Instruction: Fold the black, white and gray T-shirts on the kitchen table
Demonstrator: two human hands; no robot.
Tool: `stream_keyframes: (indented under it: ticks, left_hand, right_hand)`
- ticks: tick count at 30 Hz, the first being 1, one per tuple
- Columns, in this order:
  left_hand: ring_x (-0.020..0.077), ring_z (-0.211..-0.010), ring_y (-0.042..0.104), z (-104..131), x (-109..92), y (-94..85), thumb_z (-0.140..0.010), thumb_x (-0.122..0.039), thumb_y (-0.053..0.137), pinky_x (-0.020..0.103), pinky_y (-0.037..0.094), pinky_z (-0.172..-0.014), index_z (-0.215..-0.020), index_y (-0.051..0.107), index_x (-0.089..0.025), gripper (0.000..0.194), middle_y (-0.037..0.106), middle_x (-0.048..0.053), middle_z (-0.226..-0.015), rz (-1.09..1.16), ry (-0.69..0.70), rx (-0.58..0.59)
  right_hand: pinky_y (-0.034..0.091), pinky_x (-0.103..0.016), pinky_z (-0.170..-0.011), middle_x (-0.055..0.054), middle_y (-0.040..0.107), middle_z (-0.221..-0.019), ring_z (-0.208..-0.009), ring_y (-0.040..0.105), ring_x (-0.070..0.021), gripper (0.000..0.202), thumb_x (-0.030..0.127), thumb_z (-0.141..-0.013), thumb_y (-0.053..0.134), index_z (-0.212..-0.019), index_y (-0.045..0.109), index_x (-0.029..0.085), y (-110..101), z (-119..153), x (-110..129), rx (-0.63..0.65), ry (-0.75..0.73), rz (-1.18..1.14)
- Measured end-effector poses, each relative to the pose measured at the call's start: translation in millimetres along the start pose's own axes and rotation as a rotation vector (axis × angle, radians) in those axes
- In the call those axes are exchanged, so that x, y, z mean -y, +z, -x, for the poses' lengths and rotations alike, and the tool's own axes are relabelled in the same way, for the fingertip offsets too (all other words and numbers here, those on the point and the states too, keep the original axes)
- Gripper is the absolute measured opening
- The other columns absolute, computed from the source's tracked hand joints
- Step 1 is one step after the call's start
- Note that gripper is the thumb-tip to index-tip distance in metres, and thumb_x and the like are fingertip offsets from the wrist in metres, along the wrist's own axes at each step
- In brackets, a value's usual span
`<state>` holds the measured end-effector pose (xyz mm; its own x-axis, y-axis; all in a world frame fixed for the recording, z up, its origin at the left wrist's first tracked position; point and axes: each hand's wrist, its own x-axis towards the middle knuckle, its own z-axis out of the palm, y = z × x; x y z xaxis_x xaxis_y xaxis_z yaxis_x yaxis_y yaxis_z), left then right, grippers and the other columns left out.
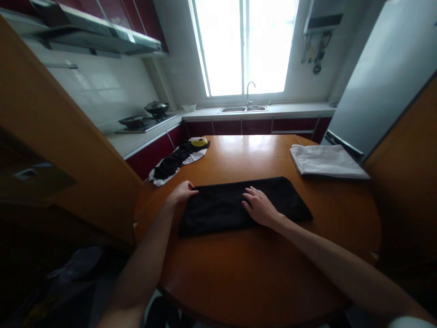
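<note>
A black folded cloth, perhaps a garment (218,207), lies flat across the wooden table (252,273) in front of me. At its far left corner, my left hand (182,191) pinches the edge between thumb and fingers. My right hand (260,206) rests on top of the cloth, right of its middle, palm down with the fingers spread. The cloth's right end slants out beyond that hand.
Crumpled black and white clothes (174,161) with a yellow item (199,142) lie at the table's far left. A folded white cloth (326,160) sits on something dark at the far right. Beyond are a counter with a sink (244,109), a stove (146,124) and a fridge (378,77).
</note>
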<state>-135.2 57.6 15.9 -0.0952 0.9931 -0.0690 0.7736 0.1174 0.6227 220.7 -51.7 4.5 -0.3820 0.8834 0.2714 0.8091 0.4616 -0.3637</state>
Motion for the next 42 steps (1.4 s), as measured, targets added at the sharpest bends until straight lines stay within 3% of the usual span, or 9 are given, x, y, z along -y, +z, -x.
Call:
stream_keyframes:
  ticks: [5, 10, 14, 24, 31, 35, 38, 42]
  left_hand:
    - [0.0236, -0.083, 0.065, 0, -4, 1.2, -0.056, -0.035, 0.082, 0.028, 0.047, -0.069, -0.083, 0.060, -0.019, 0.039, 0.067, 0.004, -0.085, 0.011, 0.022, -0.017]
    - [0.0253, -0.080, 0.066, 3, -9, 0.6, -0.057, -0.036, 0.077, 0.030, 0.048, -0.068, -0.078, 0.064, -0.018, 0.031, 0.070, 0.005, -0.080, 0.029, 0.034, 0.120]
    - [0.0243, -0.078, 0.066, 8, -13, -2.0, -0.059, -0.038, 0.074, 0.029, 0.047, -0.066, -0.080, 0.065, -0.019, 0.030, 0.070, 0.003, -0.078, 0.034, 0.099, 0.119]
    - [0.0245, -0.081, 0.067, 12, -12, -9.5, -0.062, -0.056, 0.072, 0.030, 0.051, -0.067, -0.092, 0.065, -0.019, 0.048, 0.071, 0.003, -0.084, 0.084, 0.181, 0.168]
    - [0.0246, -0.080, 0.069, 18, -17, -15.1, -0.061, -0.059, 0.079, 0.029, 0.052, -0.064, -0.098, 0.069, -0.018, 0.056, 0.072, 0.005, -0.087, 0.150, 0.189, 0.186]
    - [0.0241, -0.085, 0.070, 27, -31, -19.9, -0.064, -0.058, 0.082, 0.029, 0.054, -0.069, -0.108, 0.068, -0.017, 0.062, 0.073, 0.006, -0.094, 0.272, 0.203, 0.239]
    - [0.0232, -0.085, 0.069, 39, -53, -18.2, -0.065, -0.058, 0.083, 0.028, 0.054, -0.067, -0.120, 0.065, -0.019, 0.070, 0.072, 0.005, -0.095, 0.385, 0.197, 0.263]
    - [0.0186, -0.077, 0.066, 62, -93, 3.1, -0.068, -0.054, 0.084, 0.024, 0.049, -0.059, -0.126, 0.064, -0.020, 0.071, 0.068, 0.003, -0.093, 0.545, 0.222, 0.234]
  right_hand:
    - [0.033, -0.049, -0.118, -0.018, 0.054, -0.149, -0.145, 0.040, -0.0323, 0.040, 0.033, -0.102, 0.049, -0.131, 0.065, 0.011, 1, 1, 0, -0.003, -0.007, 0.012]
    - [0.035, -0.049, -0.117, -0.019, 0.055, -0.148, -0.144, 0.042, -0.0328, 0.040, 0.032, -0.101, 0.050, -0.130, 0.066, 0.011, 3, 1, 0, -0.014, -0.018, 0.016]
    - [0.036, -0.049, -0.117, -0.019, 0.056, -0.146, -0.143, 0.044, -0.0330, 0.038, 0.031, -0.101, 0.051, -0.128, 0.068, 0.010, 2, 1, 2, -0.035, -0.032, 0.013]
    - [0.039, -0.044, -0.117, -0.017, 0.061, -0.140, -0.136, 0.051, -0.0294, 0.032, 0.028, -0.099, 0.053, -0.121, 0.071, 0.013, 1, 0, 4, -0.112, -0.068, -0.042]
    - [0.043, -0.041, -0.111, -0.014, 0.064, -0.135, -0.128, 0.056, -0.0262, 0.028, 0.025, -0.098, 0.053, -0.116, 0.073, 0.016, -5, 0, 8, -0.141, -0.073, -0.106]
    - [0.046, -0.038, -0.106, -0.011, 0.068, -0.126, -0.120, 0.060, -0.0239, 0.026, 0.024, -0.098, 0.053, -0.113, 0.074, 0.020, -10, -1, 15, -0.160, -0.065, -0.234]
    - [0.052, -0.033, -0.093, -0.009, 0.072, -0.110, -0.100, 0.066, -0.0206, 0.024, 0.025, -0.097, 0.055, -0.109, 0.074, 0.019, -6, -4, 26, -0.133, -0.027, -0.440]
    - [0.053, -0.029, -0.071, -0.004, 0.072, -0.087, -0.075, 0.066, -0.0164, 0.032, 0.034, -0.096, 0.057, -0.120, 0.069, 0.016, 11, -12, 45, -0.015, 0.066, -0.776]
